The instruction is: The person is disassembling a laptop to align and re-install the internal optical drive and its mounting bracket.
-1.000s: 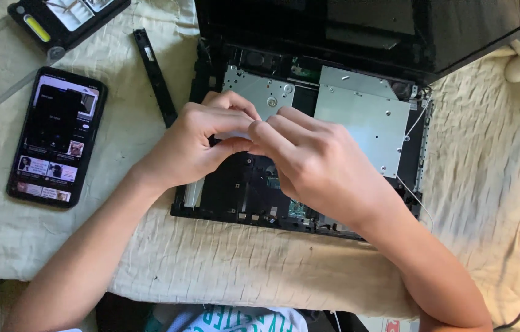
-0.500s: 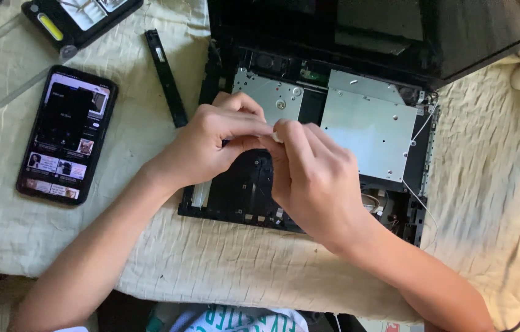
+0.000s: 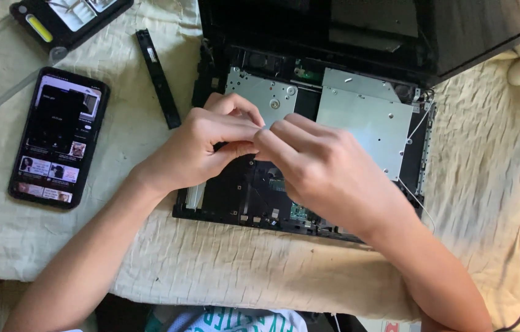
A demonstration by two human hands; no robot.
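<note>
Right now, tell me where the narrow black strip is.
In the head view, the narrow black strip lies on the cream cloth, left of the opened laptop and right of the smartphone.

Left arm: bare forearm comes up from the lower left, angled to the right.
Left hand (image 3: 201, 150): knuckles up, fingers curled inward, fingertips pinched together toward the right.
Right arm: bare forearm comes up from the lower right, angled to the left.
Right hand (image 3: 327, 172): back upward, fingers bent, fingertips meeting those of the left hand.
Grip: what the fingertips pinch is hidden.
</note>
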